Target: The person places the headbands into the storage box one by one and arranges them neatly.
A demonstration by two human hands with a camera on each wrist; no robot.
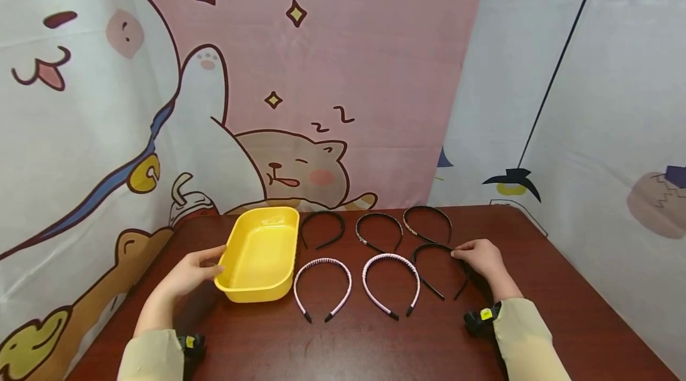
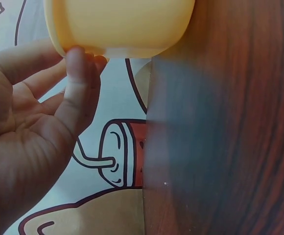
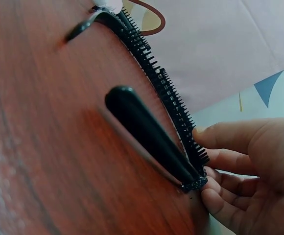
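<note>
My left hand [image 1: 187, 277] holds a yellow plastic tray [image 1: 228, 262] by its left side. In the left wrist view, the thumb and fingers meet at the wall of the tray [image 2: 122, 29]. Over on the right, my right hand [image 1: 482, 259] pinches a black headband [image 1: 432, 287] near the right of its arch. The right wrist view shows this headband [image 3: 149, 142] close up, with a row of small teeth and glittery trim, the fingertips on its toothed edge. Its two ends point toward the front of the table.
Two pink wrapped headbands [image 1: 323, 261] lie in front, right of the tray. Behind them are a black headband [image 1: 323, 212] and two dark headbands with patterned sides [image 1: 358, 233]. The dark red wooden table [image 1: 343, 351] meets a cartoon-printed curtain [image 1: 375, 71] at the back.
</note>
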